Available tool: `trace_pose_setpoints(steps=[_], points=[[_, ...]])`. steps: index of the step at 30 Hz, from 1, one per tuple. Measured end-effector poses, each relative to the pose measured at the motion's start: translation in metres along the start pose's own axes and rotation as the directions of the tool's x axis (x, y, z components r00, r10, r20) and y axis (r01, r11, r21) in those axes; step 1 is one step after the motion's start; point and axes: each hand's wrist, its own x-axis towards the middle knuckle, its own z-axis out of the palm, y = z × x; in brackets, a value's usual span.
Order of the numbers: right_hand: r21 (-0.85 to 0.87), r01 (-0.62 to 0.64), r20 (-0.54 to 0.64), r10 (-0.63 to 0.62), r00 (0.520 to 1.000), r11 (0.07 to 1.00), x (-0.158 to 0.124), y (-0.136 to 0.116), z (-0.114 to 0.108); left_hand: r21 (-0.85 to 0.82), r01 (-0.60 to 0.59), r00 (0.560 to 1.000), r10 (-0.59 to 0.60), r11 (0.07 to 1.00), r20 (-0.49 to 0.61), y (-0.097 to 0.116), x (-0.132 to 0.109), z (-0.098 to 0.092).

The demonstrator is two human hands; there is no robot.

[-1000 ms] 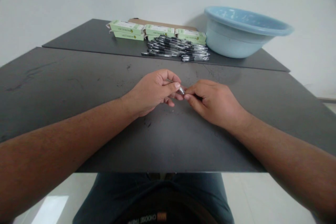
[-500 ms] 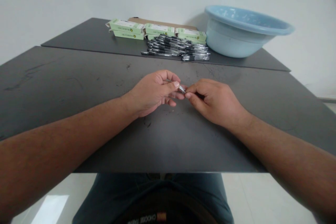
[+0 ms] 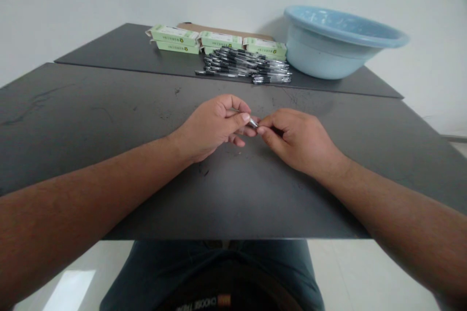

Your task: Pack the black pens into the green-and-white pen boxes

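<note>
- From my remote seat I see little moved over the last 1 second: the view has tipped slightly, and the 2 hands keep nearly the same pose.
- The left hand (image 3: 215, 126) holds a small silver piece (image 3: 253, 122) between thumb and fingers, its other fingers loosely spread.
- The right hand (image 3: 302, 141) is narrowed to a pinch on the piece's pointed end; I cannot tell what else its fingertips cover.
- That piece sits between the hands, tilted, above the table (image 3: 233, 194).
- Beyond the hands I see a pile of pens (image 3: 241, 64), with 3 side-by-side stacks of green boxes (image 3: 175, 35) behind.
- Beyond the right hand stands a blue basin (image 3: 324, 56).
</note>
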Motion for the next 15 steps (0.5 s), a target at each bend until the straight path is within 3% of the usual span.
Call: trace_pose_setpoints(steps=[5,15], points=[[-0.028,0.034,0.006,-0.034,0.999,0.999,0.0002,-0.0001,-0.0016,0.066,-0.045,0.999,0.046,0.997,-0.007,-0.0002,0.0004,0.0014],[-0.104,0.097,0.020,-0.095,0.995,0.990,-0.0027,0.0022,-0.0050,-0.030,0.020,0.999,-0.019,0.999,0.026,0.0049,-0.0029,0.0032]])
